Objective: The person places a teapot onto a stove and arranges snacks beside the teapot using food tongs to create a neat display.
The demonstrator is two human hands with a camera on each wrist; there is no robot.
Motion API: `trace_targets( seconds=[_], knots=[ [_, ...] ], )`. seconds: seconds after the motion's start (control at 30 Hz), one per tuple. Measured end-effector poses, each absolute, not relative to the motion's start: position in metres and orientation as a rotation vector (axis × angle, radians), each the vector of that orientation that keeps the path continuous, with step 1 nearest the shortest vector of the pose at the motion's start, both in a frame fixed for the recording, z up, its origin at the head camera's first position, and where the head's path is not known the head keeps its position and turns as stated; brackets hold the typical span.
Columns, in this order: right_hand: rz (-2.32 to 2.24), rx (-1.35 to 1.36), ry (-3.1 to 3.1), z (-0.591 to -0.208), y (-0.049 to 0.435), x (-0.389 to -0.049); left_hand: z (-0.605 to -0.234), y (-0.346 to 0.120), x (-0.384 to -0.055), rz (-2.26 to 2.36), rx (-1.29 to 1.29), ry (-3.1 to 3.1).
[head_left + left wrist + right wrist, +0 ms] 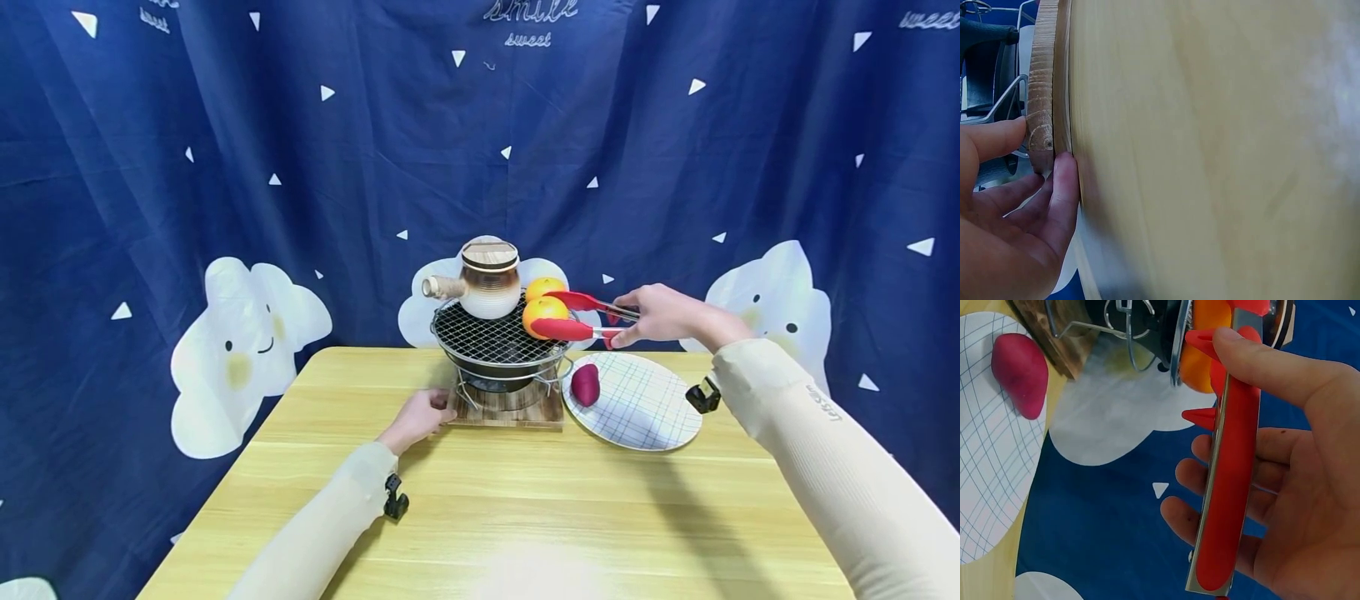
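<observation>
Tongs (1238,481) clasped in the right hand (660,313), red tips (558,330) about the front orange (540,312) at the right of the grill (487,335)! Left hand (418,418) pinches the wooden base (510,417): best brace it, work the tips evenly, without nudging the rear orange (543,286).

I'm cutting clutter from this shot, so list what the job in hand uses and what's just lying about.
In use, seemingly: red tongs, in the right hand; front orange, between their tips; wooden board, held by the left hand; grill on it.

Probably idle: pot; rear orange; checked plate; dark-red item on it.
</observation>
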State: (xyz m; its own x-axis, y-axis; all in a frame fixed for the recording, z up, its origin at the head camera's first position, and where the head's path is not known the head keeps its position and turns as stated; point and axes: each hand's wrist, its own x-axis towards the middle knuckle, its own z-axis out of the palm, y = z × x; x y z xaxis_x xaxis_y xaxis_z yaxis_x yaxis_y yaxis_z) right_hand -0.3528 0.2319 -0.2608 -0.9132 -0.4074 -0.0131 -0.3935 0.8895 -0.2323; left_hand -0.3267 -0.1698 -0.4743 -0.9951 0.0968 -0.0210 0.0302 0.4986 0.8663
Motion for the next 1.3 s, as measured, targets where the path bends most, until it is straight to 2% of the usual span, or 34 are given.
trace_targets(
  seconds=[1.3],
  knots=[
    [-0.361, -0.645, 3.021, -0.268, 0.242, -0.343, -0.474, -0.169, -0.324, 1.558, 0.127, 2.641]
  ],
)
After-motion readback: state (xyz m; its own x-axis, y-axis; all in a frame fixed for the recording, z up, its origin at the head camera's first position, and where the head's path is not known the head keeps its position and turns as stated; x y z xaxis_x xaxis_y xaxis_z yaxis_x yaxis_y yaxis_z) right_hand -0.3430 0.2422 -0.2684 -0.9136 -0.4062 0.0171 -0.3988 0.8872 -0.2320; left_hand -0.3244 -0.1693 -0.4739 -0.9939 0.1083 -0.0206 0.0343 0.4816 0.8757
